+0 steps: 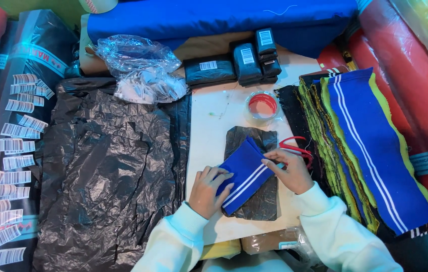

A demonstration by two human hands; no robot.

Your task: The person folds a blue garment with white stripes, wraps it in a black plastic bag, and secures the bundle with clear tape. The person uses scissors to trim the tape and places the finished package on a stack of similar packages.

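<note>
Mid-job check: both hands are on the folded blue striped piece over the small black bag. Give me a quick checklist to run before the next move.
1. Both hands on the folded blue piece: ok, left hand on its lower end, right hand on its upper edge.
2. Fold neat: cannot tell, hands cover the ends.
3. Small black bag under the piece: ok, lying flat.
4. Bag opening ready: cannot tell.
5. Red scissors clear of fingers: not ok, right beside the right hand.
6. Tape roll within view: ok, above the bag.

hands [252, 181] on blue striped cloth [245, 174] | black bag [254, 138] beneath | white table [214, 121]
</note>
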